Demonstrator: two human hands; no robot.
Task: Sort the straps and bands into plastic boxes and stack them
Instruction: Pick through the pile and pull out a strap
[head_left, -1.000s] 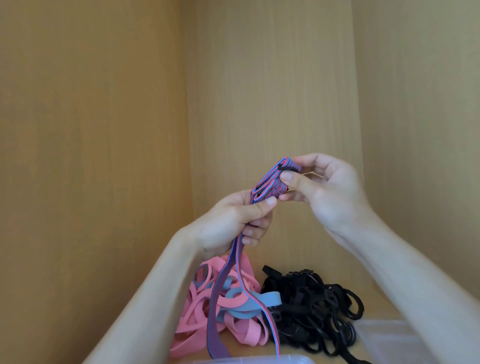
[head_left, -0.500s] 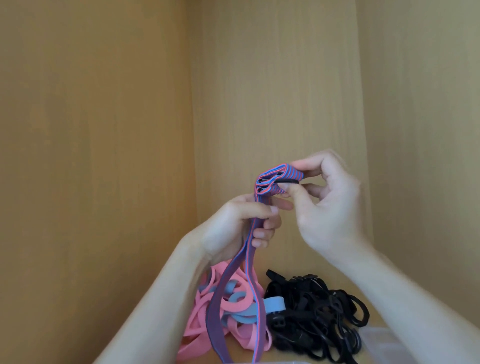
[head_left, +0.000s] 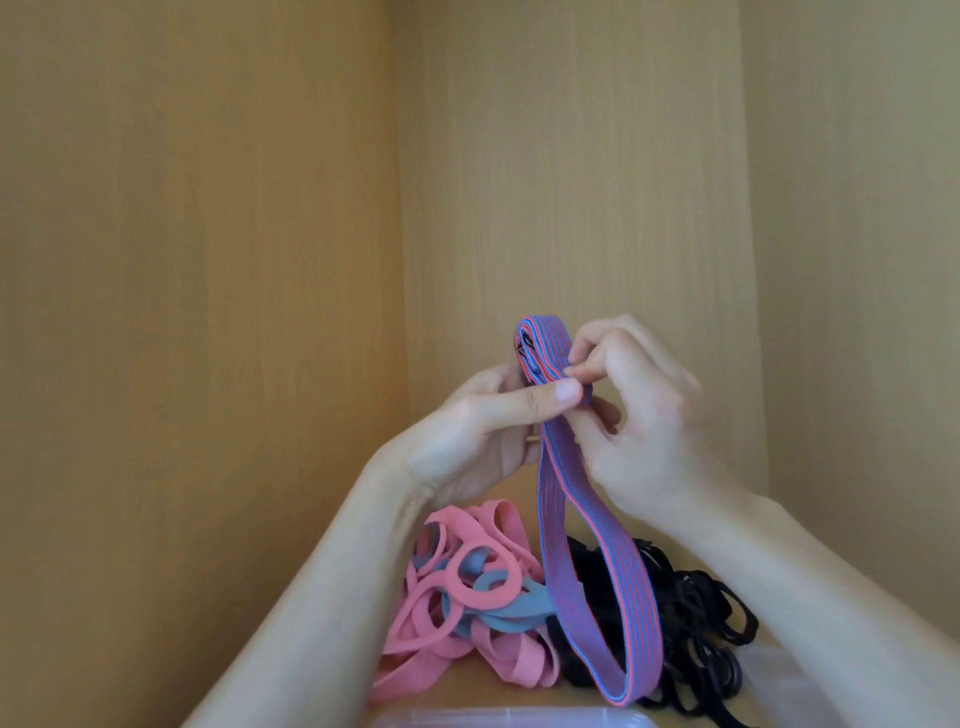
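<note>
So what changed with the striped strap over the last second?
The folded top of the striped strap turned upright, and its hanging tail was drawn up into a shorter loop. The left hand and right hand kept pinching it. The pink bands and black straps stayed put.

Plain light wood all round here, the left wall (head_left: 182, 312), back panel (head_left: 571, 182) and right wall (head_left: 857, 260) meeting at two upright corners.

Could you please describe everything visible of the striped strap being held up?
The striped strap is a flat, woven-looking elastic band, purple-blue with thin pink-red lines. Its top is folded into several layers with a small black fitting tucked between them. The left hand pinches the folds under its thumb; the right hand pinches them from the other side. The rest hangs as one long loop.
</note>
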